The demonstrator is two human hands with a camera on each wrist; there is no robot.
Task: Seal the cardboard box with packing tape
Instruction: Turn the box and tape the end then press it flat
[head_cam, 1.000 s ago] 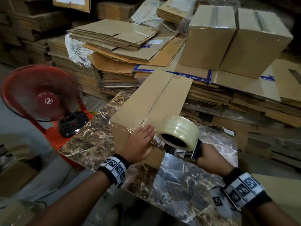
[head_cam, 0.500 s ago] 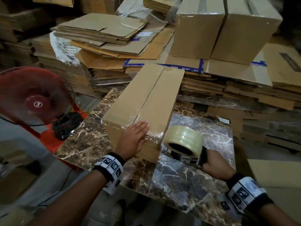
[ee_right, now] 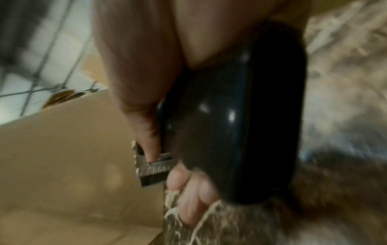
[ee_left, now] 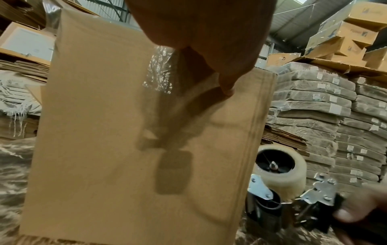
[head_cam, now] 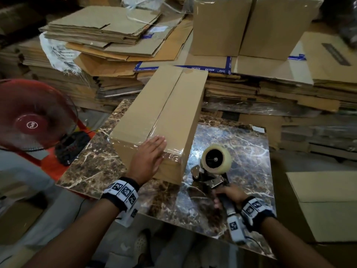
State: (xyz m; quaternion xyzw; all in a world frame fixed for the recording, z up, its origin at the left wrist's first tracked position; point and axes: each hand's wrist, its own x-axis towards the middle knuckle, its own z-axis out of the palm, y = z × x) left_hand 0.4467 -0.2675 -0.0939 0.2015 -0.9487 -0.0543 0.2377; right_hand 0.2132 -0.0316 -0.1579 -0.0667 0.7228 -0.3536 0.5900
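Note:
A long brown cardboard box (head_cam: 164, 105) lies on the marble table (head_cam: 237, 144), its top flaps closed and clear tape (head_cam: 170, 151) shining over its near end. My left hand (head_cam: 149, 156) lies flat with straight fingers on the box's near top edge, pressing the tape; the left wrist view shows the box end (ee_left: 104, 149) with crinkled tape (ee_left: 159, 71). My right hand (head_cam: 230, 194) grips the black handle (ee_right: 240, 116) of the tape dispenser (head_cam: 214, 167), which stands on the table right of the box, its clear roll (ee_left: 280, 170) upright.
A red fan (head_cam: 32, 120) stands at the left beside the table. Stacks of flattened cardboard (head_cam: 116, 35) and two taped boxes (head_cam: 251, 26) rise behind. Another carton (head_cam: 328, 206) sits low at the right. Bare marble lies in front of the dispenser.
My right hand has carried the dispenser away from the box end, down and to the right onto the table. My left hand has stayed on the taped near edge.

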